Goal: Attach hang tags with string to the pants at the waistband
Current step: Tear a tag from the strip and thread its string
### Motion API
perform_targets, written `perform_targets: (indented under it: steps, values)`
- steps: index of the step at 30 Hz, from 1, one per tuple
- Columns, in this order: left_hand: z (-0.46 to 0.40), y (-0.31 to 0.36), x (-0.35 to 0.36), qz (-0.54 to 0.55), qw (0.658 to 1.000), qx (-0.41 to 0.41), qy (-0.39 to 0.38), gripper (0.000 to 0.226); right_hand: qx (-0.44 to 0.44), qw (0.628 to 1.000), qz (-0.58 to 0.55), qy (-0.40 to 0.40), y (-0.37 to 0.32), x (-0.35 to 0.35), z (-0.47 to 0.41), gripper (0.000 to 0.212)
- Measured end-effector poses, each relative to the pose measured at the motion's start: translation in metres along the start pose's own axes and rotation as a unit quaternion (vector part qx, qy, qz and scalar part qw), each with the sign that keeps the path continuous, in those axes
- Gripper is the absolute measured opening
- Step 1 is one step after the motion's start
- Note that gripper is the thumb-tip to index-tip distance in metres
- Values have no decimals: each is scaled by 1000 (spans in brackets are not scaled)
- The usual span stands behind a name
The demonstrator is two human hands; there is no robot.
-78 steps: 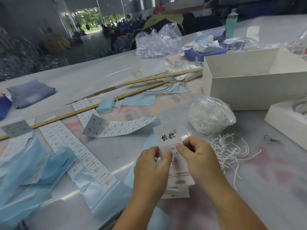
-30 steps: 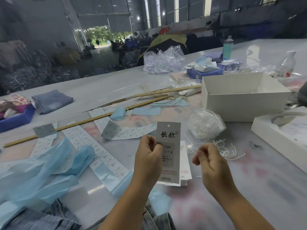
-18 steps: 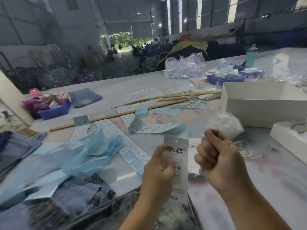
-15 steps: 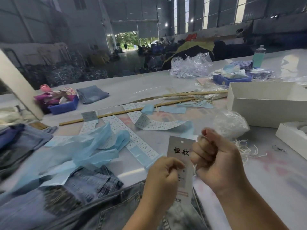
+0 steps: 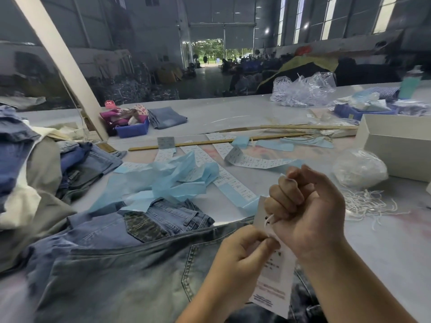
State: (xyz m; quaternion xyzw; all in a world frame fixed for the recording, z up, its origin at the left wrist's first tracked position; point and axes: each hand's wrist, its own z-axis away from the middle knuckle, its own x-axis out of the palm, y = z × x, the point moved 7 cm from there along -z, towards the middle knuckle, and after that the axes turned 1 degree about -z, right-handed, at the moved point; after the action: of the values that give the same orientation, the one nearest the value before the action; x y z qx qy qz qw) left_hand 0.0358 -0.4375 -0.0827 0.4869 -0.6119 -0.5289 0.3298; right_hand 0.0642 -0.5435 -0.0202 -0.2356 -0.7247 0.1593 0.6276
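With the left hand [image 5: 245,249] pinching the hang tag [image 5: 271,278] and the right hand [image 5: 305,206] fisted around its white string [image 5: 268,220], a hard tug risked tearing the tag's hole before reaching the jeans [image 5: 130,271].

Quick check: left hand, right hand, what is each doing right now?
Left hand: pinching the hang tag.
Right hand: fist curled around the white string at the tag's top.

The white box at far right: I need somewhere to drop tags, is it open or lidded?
Open. The white box has no lid on it; its inner wall shows.
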Motion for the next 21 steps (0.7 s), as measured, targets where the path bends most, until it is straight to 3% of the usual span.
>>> perform_targets:
  steps: [2,4,6,9,11,16,18,21]
  values:
    - [6,-6,-12,-10,999,-29,25,21,-13,998,55,-10,0,0,4,17]
    - [12,-12,-25,-20,997,-50,53,17,-61,974,216,-7,-7,-5,11,21]
    - [15,-14,-35,-49,994,-56,76,14,-115,897,427,-25,-14,-8,22,20]
    - [15,-11,-45,-92,991,-42,87,14,-107,764,624,-120,-2,-12,36,15]
    - [13,-6,-46,-132,988,-20,72,12,-81,692,696,-174,10,-19,43,9]
    - [18,-8,-42,-167,985,-36,26,26,-63,575,785,-221,25,-33,53,13]
    - [22,-12,-40,-175,983,-44,23,27,-73,581,780,-222,27,-35,56,8]
    - [30,-20,-34,-154,986,-57,-1,22,-72,634,742,-206,29,-41,61,6]
